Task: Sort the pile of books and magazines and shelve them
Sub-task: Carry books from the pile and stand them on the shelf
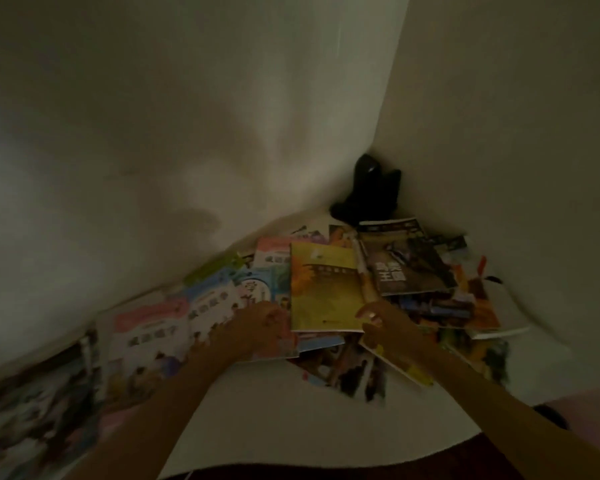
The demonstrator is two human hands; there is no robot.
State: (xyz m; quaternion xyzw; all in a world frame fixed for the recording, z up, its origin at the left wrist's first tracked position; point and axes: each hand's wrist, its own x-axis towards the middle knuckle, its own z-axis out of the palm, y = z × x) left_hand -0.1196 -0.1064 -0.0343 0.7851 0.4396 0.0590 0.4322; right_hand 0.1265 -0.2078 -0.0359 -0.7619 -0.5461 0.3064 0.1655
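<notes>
Your two hands reach into a dim corner where a pile of books and magazines (pixel 378 296) spreads over a white surface (pixel 257 403) against two pale walls. On top of the pile lies a yellow book (pixel 323 289), face up, its near edge pointing toward you.

Your left hand (pixel 257 327) sits at the yellow book's lower left corner, fingers curled against that edge and over the pale blue children's books (pixel 219 303) beneath; the frame is too dark and blurred for me to tell whether those fingers actually grip anything.

Your right hand (pixel 378 323) is at the yellow book's lower right corner, with the fingers (pixel 369 315) bent onto the cover edge, touching it; whether the thumb is under the book I cannot tell.

Just right of the yellow book, a dark-covered magazine (pixel 407 261) with white characters lies on the heap, apart from both hands. More pink and white covers (pixel 146 337) fan out leftward along the wall. A black object (pixel 371 192) stands in the corner behind the pile.
</notes>
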